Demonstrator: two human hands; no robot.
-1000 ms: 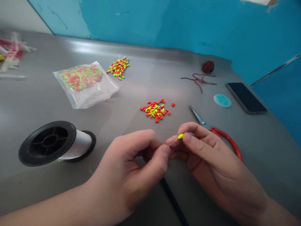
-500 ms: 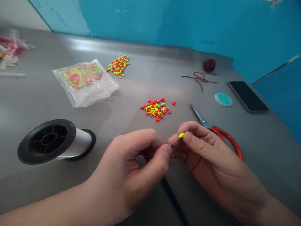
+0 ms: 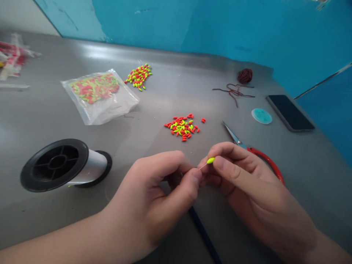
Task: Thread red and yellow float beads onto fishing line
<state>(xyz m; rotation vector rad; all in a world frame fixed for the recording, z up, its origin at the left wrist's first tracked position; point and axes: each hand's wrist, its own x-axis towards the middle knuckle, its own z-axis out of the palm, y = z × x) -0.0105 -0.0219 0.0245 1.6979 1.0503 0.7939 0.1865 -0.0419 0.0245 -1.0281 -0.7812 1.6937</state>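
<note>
My right hand (image 3: 244,183) pinches a small yellow-green oval bead (image 3: 211,160) between thumb and forefinger. My left hand (image 3: 156,194) is closed in a pinch just left of it, holding a thin pale line (image 3: 202,166) whose tip meets the bead. Both hands hover low over the grey table near its front. Beyond them lies a small heap of red and yellow-green beads (image 3: 183,127).
A black spool of clear line (image 3: 64,165) lies at the left. A plastic bag of beads (image 3: 99,94) and a second bead heap (image 3: 138,76) sit further back. Red-handled scissors (image 3: 253,152), a teal disc (image 3: 261,116), a phone (image 3: 290,112) and dark red cord (image 3: 236,88) are at the right.
The bead in my right hand has dropped slightly and moved closer to my left fingertips; less of the line shows between them. The rest is unchanged.
</note>
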